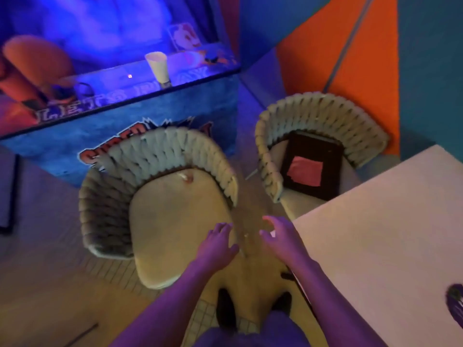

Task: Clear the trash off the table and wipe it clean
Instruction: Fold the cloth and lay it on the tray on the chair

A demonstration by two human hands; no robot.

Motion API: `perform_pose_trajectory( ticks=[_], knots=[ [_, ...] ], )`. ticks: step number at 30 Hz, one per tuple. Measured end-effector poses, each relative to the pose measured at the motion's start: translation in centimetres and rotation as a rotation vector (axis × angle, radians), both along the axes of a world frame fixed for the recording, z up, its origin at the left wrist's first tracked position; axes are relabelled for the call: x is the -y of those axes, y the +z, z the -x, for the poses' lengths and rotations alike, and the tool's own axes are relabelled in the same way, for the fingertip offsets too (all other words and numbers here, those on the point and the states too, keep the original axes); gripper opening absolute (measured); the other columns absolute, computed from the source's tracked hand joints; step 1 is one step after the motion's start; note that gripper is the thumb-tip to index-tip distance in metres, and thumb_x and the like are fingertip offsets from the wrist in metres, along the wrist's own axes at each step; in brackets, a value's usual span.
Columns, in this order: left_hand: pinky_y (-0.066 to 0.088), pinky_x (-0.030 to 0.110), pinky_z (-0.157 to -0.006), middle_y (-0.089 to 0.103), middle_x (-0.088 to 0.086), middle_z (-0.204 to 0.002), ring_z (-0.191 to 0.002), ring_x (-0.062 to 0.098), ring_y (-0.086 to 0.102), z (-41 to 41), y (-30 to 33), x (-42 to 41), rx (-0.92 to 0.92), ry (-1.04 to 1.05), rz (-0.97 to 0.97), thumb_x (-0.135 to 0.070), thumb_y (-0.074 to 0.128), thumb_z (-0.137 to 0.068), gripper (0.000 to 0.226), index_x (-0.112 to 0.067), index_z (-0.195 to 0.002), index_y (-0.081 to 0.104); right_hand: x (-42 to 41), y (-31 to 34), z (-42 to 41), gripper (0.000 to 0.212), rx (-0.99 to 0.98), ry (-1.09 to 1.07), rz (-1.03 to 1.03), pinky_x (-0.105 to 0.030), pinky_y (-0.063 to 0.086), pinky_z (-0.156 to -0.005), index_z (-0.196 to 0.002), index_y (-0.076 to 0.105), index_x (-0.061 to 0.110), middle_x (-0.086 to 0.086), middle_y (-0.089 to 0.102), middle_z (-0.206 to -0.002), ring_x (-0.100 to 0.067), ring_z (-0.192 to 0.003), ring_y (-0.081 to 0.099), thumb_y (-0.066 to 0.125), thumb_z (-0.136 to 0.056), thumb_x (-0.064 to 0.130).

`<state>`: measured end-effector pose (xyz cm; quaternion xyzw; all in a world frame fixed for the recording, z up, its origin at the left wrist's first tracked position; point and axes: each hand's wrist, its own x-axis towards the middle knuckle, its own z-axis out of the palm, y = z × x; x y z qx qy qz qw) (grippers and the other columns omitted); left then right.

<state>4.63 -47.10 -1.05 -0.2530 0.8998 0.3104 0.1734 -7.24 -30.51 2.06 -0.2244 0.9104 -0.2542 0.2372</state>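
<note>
Both hands reach forward empty, fingers loosely spread: left hand (218, 242) over the near chair (160, 221), right hand (279, 237) just beside the table (375, 221) corner. The table lies to the right, nearer the right hand; a dark object (456, 305) sits at its near right edge.

The table (380, 221) is a pale, flat-topped piece with straight edges, filling the right side of the view — one corner points toward the nearer chair. Most of its top shows bare. At the far right edge, low down, lies a dark purplish object (456, 306), cut off by the frame and too blurred to identify. A small pinkish square (305, 170) lies flat on a dark pad on the farther chair's seat — off the table.
</note>
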Motion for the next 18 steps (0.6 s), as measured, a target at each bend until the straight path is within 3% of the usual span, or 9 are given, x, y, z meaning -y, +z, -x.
perform_pose_trajectory(
  ticks=[7,18],
  knots=[
    [0.043,0.037,-0.105,0.035,-0.006,-0.154,-0.138,0.021,0.041,-2.9,-1.3,7.1,0.101,0.232,-0.012,-0.044,0.058,-0.092,0.063,-0.032,-0.150,0.036,8.8,-2.1,0.5,0.048,0.106,0.252,-0.065,-0.030,0.046,-0.100,-0.137,0.055,0.023,0.000,0.059,-0.130,-0.016,-0.119,0.057,0.065,-0.091,0.034],
    [0.045,0.039,-0.105,0.040,0.000,-0.152,-0.133,0.024,0.047,0.1,-4.3,15.7,0.171,0.439,-0.003,-0.040,0.061,-0.092,0.064,-0.028,-0.150,0.038,20.1,-6.8,6.5,0.049,0.197,0.405,-0.118,-0.030,0.045,-0.096,-0.135,0.054,0.023,-0.003,0.059,-0.130,-0.020,-0.116,0.058,0.065,-0.088,0.031]
  ],
)
